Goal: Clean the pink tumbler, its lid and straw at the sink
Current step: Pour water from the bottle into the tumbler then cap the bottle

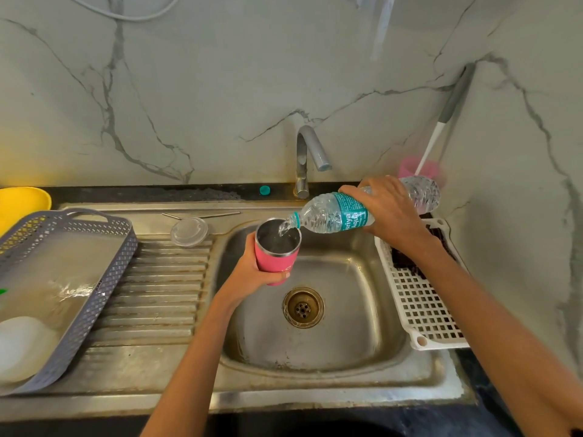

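Left of the left-hand grip: clear lid (189, 231) flat on the drainboard, metal straw (202, 215) lying just behind it; contact between them cannot be told. Left hand (249, 274) wraps round the pink tumbler (277, 258), upright, open-mouthed, over the sink (315, 348) basin. Behind the grip, on the ledge: teal cap (265, 190). Above the grip, water runs into the tumbler from an uncapped plastic bottle (331, 214), tilted neck-down. Right hand (388, 209) clasps the bottle mid-body, right of the tumbler. White rack (422, 310) lies below that forearm.
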The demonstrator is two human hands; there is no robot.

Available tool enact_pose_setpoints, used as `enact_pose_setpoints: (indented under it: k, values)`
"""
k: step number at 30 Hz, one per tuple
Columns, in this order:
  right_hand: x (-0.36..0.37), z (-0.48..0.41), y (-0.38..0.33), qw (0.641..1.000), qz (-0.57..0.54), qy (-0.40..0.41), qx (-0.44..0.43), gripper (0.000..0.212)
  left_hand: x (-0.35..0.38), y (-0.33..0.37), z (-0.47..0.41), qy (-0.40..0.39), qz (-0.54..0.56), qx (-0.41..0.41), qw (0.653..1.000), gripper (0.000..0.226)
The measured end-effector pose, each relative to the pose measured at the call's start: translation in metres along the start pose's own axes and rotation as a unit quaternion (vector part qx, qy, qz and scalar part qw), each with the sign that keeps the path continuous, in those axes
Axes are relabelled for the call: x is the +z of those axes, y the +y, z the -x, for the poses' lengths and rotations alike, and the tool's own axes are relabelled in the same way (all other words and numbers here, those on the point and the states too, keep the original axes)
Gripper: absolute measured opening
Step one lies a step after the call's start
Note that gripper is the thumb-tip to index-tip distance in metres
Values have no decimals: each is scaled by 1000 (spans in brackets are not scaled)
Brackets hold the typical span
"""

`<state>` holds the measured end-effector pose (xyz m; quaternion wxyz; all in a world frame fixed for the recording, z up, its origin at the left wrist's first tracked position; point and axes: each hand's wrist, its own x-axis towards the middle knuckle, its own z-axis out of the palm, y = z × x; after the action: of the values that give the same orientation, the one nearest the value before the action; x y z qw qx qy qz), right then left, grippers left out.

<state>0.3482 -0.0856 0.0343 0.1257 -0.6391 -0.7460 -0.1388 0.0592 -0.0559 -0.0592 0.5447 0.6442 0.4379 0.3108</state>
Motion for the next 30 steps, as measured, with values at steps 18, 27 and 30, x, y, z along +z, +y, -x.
enact_pose_setpoints:
  k: [18,27,30]
  values:
    - [-1,-2,3,1000,14,5,-13,80,5,0,1,11,15,1,1000,99]
    - [-2,-2,2,1000,20,12,-18,82,6,-1,3,7,22,2,1000,98]
    - [-3,-1,2,1000,19,16,-18,83,7,0,4,8,29,2,1000,97]
